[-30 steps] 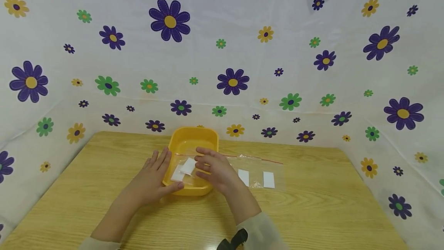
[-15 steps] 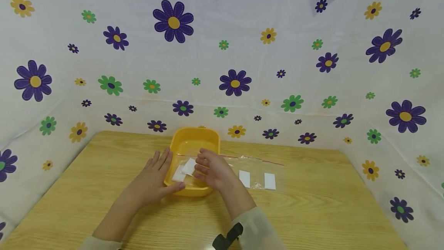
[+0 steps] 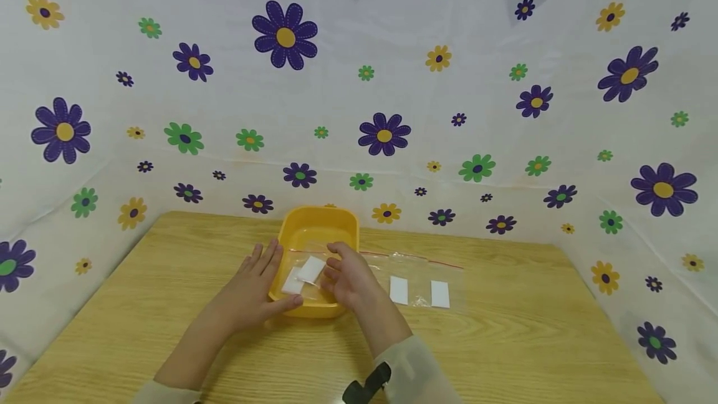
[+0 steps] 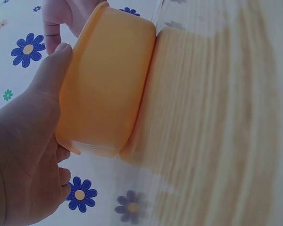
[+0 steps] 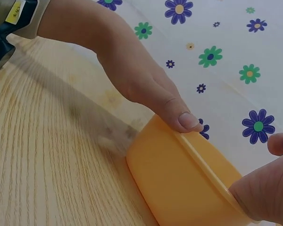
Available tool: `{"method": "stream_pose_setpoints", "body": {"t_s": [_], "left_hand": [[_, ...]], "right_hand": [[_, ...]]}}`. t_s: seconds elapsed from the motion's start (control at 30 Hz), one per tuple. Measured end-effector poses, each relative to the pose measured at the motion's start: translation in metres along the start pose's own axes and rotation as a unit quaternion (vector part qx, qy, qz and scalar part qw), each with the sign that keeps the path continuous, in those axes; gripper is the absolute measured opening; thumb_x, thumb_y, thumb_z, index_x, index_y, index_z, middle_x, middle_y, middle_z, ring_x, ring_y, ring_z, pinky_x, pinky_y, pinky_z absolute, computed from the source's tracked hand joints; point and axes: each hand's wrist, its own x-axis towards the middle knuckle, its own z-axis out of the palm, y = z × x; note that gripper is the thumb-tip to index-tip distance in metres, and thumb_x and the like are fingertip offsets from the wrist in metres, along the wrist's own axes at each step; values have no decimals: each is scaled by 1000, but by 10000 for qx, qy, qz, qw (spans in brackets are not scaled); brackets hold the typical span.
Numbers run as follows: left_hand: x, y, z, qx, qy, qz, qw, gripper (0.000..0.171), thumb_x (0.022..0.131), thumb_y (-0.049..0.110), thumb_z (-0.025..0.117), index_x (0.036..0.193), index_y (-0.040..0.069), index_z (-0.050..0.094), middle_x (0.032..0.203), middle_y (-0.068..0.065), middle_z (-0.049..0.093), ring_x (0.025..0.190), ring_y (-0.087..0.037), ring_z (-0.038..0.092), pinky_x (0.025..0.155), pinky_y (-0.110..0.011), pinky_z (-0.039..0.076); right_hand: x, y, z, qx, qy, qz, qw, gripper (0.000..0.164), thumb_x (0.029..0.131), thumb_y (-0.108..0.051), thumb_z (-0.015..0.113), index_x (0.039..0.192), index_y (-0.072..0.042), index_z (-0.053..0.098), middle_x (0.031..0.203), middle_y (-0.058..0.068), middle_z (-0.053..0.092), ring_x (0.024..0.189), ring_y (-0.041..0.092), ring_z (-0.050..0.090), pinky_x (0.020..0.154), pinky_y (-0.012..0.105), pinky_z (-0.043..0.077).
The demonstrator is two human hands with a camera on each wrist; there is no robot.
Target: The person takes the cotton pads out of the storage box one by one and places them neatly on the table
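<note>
A yellow plastic bin [image 3: 320,310] stands on the table near the wall. Inside it, towards the front, two white rectangular pieces [image 3: 311,269] lie overlapping in clear plastic bags. My left hand [image 3: 249,295] rests on the bin's left side, fingers straight along the rim and thumb over the front edge; the left wrist view shows that thumb [image 4: 54,68] at the rim. Over the bin's right side, my right hand [image 3: 348,279] reaches inward, fingers loosely bent beside the upper white piece. Nothing shows between those fingers; the right wrist view catches only part of this hand [image 5: 269,188].
To the bin's right, clear zip bags with red seal lines lie flat in a row, two showing white rectangles [image 3: 399,290] [image 3: 440,294]. Flower-print cloth [image 3: 387,92] walls in the wooden table [image 3: 533,329] at the back and sides. A dark strap device [image 3: 367,385] sits on the right wrist.
My right hand's fingers, more spread a second ago, have bent inward near the white pieces. The left hand has stayed on the bin, and the view has shifted slightly.
</note>
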Motion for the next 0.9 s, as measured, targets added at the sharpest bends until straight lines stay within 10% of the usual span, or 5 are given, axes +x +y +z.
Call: {"method": "stream_pose_setpoints", "body": {"t_s": [0.27,0.47,0.7,0.9], "left_hand": [[0,-1,1,42,-34,-25,10000,113,87,80,46,158,-1,14,167,-19,7,152,-46,5,121,-60,12],[0,0,0,34,-32,9,10000,112,88,78,48,158,-3,14,166,-20,7,151,-46,5,121,-60,12],[0,0,1,48,15,-5,10000,112,87,78,48,158,-2,15,167,-19,8,151,-46,7,121,-60,14],[0,-1,2,50,40,18,10000,112,87,79,48,158,-3,16,167,-19,8,151,-46,7,121,-60,14]], "right_hand": [[1,3,3,186,-60,-56,9998,89,95,-25,55,157,1,-2,162,31,2,150,48,-1,120,64,0],[4,4,6,219,-208,-131,9995,74,94,-25,49,152,6,14,159,26,20,147,41,21,121,61,3],[6,5,6,329,149,-128,9993,89,93,-24,57,159,-3,1,162,29,-12,147,52,10,119,66,14],[12,6,8,437,324,0,9985,59,94,-23,58,145,-8,33,130,22,46,102,24,54,98,41,47]]}}
